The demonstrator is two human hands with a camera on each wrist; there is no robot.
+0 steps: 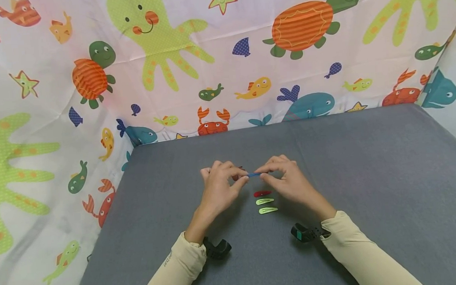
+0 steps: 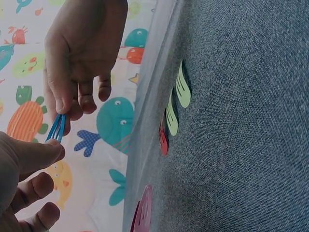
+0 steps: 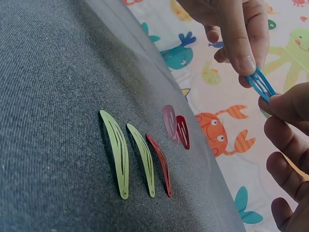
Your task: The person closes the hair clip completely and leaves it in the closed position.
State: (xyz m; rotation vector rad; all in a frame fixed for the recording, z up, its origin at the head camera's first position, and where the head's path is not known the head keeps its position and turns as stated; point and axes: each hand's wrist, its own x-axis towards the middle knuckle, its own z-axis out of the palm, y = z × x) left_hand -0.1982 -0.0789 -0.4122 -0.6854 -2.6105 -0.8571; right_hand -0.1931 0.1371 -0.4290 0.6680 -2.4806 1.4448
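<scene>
Both hands are raised a little above the grey fabric-covered table [image 1: 373,172] and meet near its middle, holding together one thin blue metal snap hair clip [image 1: 253,174]. The left hand [image 1: 219,188] pinches one end of this clip between thumb and forefinger, and the right hand [image 1: 288,181] pinches the other end in the same way; the other fingers of both hands are loosely curled. The clip is in the air between the two hands, not touching the table. Just below it on the table lie in a short row a dark red snap clip [image 1: 262,193] and two light green snap clips [image 1: 265,205], side by side and close together. Two more clips, a pink one [image 3: 169,122] and a red one [image 3: 183,131], lie near the left hand. Behind the table hangs a white cloth with sea animals [image 1: 221,50].
</scene>
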